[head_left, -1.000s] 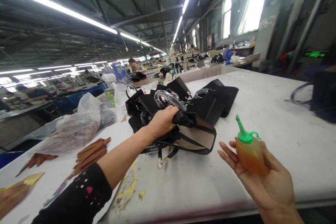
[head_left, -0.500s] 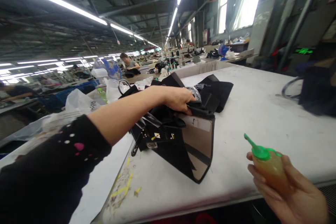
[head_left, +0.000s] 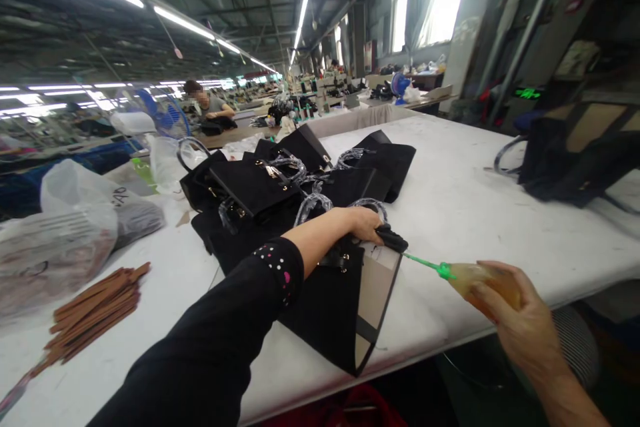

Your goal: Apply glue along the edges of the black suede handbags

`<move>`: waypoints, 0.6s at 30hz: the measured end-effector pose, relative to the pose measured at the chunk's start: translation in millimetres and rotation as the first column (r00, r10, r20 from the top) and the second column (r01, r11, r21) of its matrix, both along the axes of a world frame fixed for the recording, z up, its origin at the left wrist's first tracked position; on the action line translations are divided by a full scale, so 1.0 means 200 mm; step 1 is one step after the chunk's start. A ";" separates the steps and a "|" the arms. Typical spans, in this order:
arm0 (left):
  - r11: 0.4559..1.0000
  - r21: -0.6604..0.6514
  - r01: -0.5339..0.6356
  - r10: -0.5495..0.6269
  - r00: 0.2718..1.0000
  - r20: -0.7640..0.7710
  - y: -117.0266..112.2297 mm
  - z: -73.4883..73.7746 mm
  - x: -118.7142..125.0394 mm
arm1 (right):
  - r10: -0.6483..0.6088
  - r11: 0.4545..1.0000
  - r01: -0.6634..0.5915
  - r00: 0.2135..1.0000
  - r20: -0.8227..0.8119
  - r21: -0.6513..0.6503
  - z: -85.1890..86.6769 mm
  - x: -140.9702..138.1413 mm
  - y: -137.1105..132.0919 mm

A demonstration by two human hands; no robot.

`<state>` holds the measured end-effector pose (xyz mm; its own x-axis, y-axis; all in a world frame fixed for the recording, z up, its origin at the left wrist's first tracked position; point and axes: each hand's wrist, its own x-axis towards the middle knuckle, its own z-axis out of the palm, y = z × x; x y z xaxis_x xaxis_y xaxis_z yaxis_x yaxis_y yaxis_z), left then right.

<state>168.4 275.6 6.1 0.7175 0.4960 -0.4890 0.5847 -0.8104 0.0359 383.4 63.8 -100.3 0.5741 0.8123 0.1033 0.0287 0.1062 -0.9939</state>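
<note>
A black handbag [head_left: 320,310] lies on the white table, its pale lining showing at the side facing right. My left hand [head_left: 367,223] is closed on the folded black edge at the bag's upper corner. In my right hand [head_left: 515,307] is a squeeze bottle [head_left: 483,283] of amber liquid, tipped to the left. Its long green nozzle [head_left: 423,261] reaches to the folded edge, right beside my left hand; I cannot tell whether the tip touches it. Fingers and fold hide part of that corner.
More black handbags [head_left: 255,187] with wrapped handles are heaped behind. Brown strips [head_left: 97,310] and plastic bags [head_left: 75,227] lie at the left. Another dark bag [head_left: 575,153] stands at the right on the white table [head_left: 450,200]. A person [head_left: 210,107] sits farther back.
My right hand has tipped the bottle from nearly upright to lying leftward, bringing its nozzle to the bag's corner. My left hand still grips the bag. The view has shifted.
</note>
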 end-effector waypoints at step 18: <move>0.998 -0.061 0.002 0.000 0.999 0.036 0.04 -0.09 -0.05 | 0.185 0.982 -0.175 0.865 0.466 -0.065 -0.09 0.06 0.23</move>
